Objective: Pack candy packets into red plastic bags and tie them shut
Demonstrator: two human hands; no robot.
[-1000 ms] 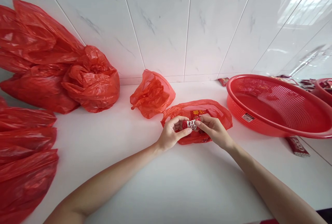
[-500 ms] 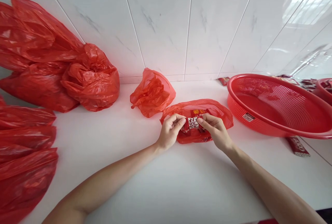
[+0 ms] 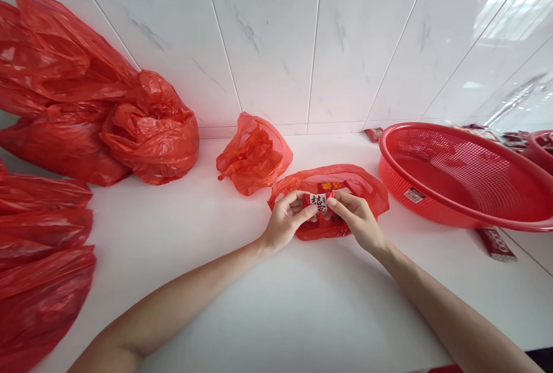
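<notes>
Between my two hands is a small wrapped candy (image 3: 318,202), red with a white middle bearing black characters. My left hand (image 3: 288,216) pinches its left side, thumb across the front. With thumb and fingertips, my right hand (image 3: 355,216) grips the red twisted end on the other side. Just behind and below the candy, a red plastic bag (image 3: 367,185) lies with its mouth spread wide. Inside that bag shows a red packet (image 3: 332,187) with yellow print; other wrapped pieces there are partly hidden by my hands.
A crumpled red bag (image 3: 254,154) sits behind my left hand. Full red bags (image 3: 151,136) and flat stacked ones (image 3: 43,281) occupy the left. On the right stands a red mesh basket (image 3: 432,211), with a dark red packet (image 3: 496,245) by its base. A tiled wall (image 3: 268,44) closes the back.
My left fingers have shifted right, over more of the candy, and its white face now shows less. My right hand has moved slightly and keeps the twisted end.
</notes>
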